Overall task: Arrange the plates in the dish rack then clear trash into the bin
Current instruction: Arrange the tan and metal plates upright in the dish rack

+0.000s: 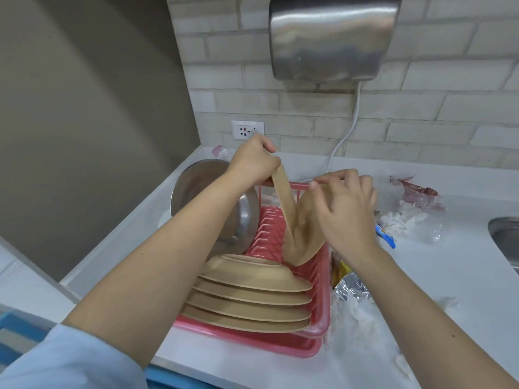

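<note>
A pink dish rack [323, 313] sits on the white counter. Several tan plates [252, 293] lie stacked upside down at its near end. My left hand [252, 161] grips the top edge of one tan plate [285, 200] standing on edge in the rack's far slots. My right hand [345, 209] holds a second tan plate [304, 228] upright right beside the first. Trash lies right of the rack: white tissues [398, 223], a red-printed plastic wrapper [418, 192], a blue wrapper [386, 234], a foil packet [351, 284] and crumpled white plastic [359, 313]. No bin is in view.
A steel bowl [241, 211] leans in the rack's left side under my left forearm. A sink rim [502, 234] shows at the right edge. On the brick wall hang a steel hand dryer [331, 37] with its white cord and a power socket [247, 130].
</note>
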`<state>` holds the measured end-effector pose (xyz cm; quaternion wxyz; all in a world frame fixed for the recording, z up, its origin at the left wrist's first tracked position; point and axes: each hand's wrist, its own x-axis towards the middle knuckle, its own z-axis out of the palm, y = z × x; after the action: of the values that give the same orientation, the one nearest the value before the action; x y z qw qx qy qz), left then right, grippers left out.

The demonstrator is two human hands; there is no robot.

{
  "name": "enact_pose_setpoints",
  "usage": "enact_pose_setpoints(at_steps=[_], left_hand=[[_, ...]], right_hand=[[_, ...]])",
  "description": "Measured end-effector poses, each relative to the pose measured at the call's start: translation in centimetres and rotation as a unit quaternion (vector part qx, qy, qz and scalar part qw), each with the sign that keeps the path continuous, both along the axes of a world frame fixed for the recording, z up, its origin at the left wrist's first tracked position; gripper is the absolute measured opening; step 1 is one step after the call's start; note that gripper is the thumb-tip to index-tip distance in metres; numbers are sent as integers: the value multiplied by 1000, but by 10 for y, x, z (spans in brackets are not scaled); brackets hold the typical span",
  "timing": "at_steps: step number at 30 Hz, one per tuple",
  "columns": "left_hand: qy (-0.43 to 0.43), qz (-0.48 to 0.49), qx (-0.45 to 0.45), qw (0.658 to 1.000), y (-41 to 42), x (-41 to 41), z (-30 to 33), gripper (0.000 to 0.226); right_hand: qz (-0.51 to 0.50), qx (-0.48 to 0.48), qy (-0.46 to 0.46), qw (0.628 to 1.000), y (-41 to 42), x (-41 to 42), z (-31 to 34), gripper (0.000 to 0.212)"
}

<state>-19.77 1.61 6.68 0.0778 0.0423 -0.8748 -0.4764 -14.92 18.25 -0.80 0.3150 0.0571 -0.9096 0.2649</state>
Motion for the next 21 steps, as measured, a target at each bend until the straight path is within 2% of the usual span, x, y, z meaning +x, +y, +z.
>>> enact_pose_setpoints(at_steps=[4, 7, 11, 13, 16, 19, 21], left_hand=[[6, 37, 96, 995, -13, 4, 6, 23], [-18, 45, 193, 980, -20, 14, 8, 28], [-22, 22, 258, 966, -30, 33, 8, 20], [-4, 25, 214, 976, -42, 39, 2, 18], [67, 8, 84, 994, -65, 49, -9, 33], [144, -44, -42, 988, -86, 64, -17, 13], [149, -53, -48, 986, -95, 78, -21, 3]], right_hand=[[142, -12, -30, 989, -18, 18, 8, 60], [158, 26, -46, 986, -24, 20, 3, 58], [152, 11, 19, 988, -23, 17, -2, 57], [158, -14, 38, 987, -25, 18, -3, 52], [180, -56, 32, 982, -22, 20, -4, 41], [187, -61, 23, 980, -16, 25, -9, 28], [197, -63, 25, 978, -14, 32, -14, 25]])
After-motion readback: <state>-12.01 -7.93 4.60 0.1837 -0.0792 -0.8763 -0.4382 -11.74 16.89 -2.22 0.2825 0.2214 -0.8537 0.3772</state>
